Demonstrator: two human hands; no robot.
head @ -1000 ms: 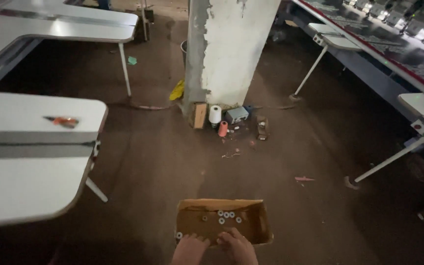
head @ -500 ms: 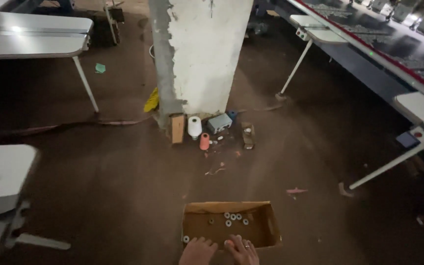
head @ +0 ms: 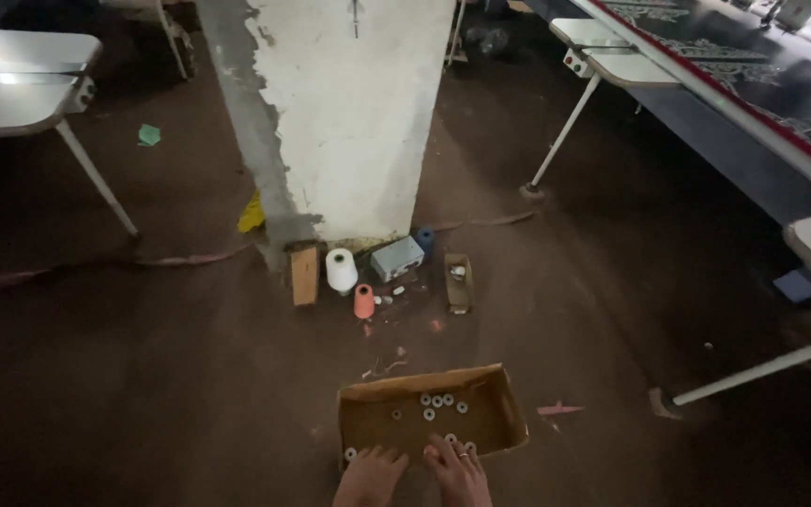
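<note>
I hold an open shallow cardboard box in front of me, above the dark floor. Several small white ring-shaped spools lie loose on its bottom. My left hand grips the near edge of the box at its left. My right hand, with a ring on one finger, grips the same edge a little to the right, its fingers reaching into the box next to a few spools.
A white concrete pillar stands ahead. At its foot sit a white thread cone, an orange cone, a grey box and small cartons. White tables stand left; a long machine bench runs along the right.
My view has moved forward and turned left: the pillar and the items at its foot are nearer, and the left table has slid out. Both hands stay on the box.
</note>
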